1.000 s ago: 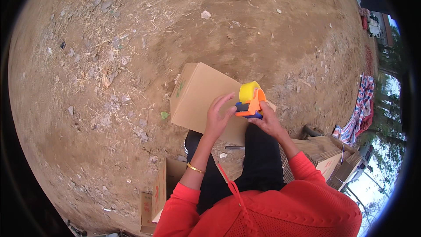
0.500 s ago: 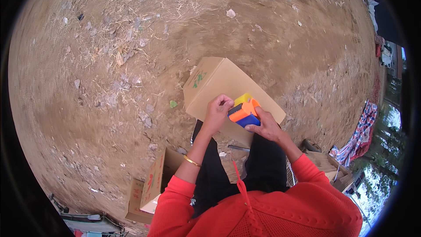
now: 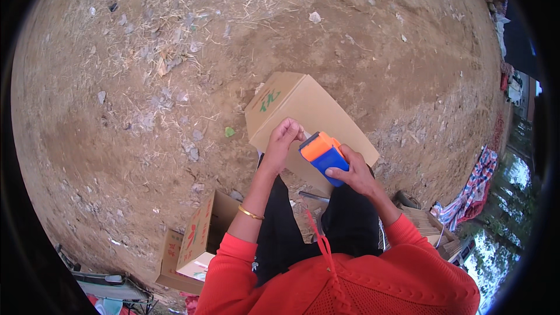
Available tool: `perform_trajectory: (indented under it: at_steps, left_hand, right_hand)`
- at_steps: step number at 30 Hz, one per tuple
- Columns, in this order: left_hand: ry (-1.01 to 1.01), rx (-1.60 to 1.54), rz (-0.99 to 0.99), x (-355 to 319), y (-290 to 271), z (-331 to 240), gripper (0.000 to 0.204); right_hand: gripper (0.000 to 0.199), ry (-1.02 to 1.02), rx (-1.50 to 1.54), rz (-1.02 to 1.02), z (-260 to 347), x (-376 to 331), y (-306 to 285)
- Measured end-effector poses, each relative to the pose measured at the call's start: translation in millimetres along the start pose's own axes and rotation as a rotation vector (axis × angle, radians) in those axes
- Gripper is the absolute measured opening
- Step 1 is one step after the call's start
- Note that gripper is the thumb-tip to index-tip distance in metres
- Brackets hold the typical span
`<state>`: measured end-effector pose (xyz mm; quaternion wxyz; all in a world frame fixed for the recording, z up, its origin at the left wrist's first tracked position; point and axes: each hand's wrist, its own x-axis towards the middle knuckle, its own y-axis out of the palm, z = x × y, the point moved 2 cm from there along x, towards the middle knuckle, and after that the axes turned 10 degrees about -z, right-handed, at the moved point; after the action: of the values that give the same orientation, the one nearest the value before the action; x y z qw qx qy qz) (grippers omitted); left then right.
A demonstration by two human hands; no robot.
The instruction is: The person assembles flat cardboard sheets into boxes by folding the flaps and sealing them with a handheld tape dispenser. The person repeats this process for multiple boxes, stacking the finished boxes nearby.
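The right hand gripped an orange-and-blue tape dispenser by its blue body, while the left hand pinched at its front edge, apparently at the tape end. A second before, the yellow roll faced up; now the dispenser had tipped over above the plain cardboard box resting against the knees. Smooth plastic stood against matte board, on dry, stony dirt ground
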<state>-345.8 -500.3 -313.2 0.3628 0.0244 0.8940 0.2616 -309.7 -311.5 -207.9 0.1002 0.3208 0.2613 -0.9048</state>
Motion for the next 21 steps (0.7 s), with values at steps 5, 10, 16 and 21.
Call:
perform_trajectory:
  at_steps: [5,10,16,21]
  left_hand:
    - [0.007,0.154,0.068,3,-7,-9,0.014]
    - [0.106,0.218,0.018,10,-15,-1,0.015]
    - [-0.063,0.041,0.176,6,-15,-27,0.034]
    - [-0.119,0.068,0.328,6,-22,-27,0.047]
  right_hand:
    - [0.068,-0.041,-0.246,0.015,0,6,-5]
    - [0.067,-0.026,-0.201,-0.025,7,16,1]
    - [0.060,0.026,-0.006,-0.015,-5,17,8]
    - [0.058,0.013,-0.019,0.036,0,16,11]
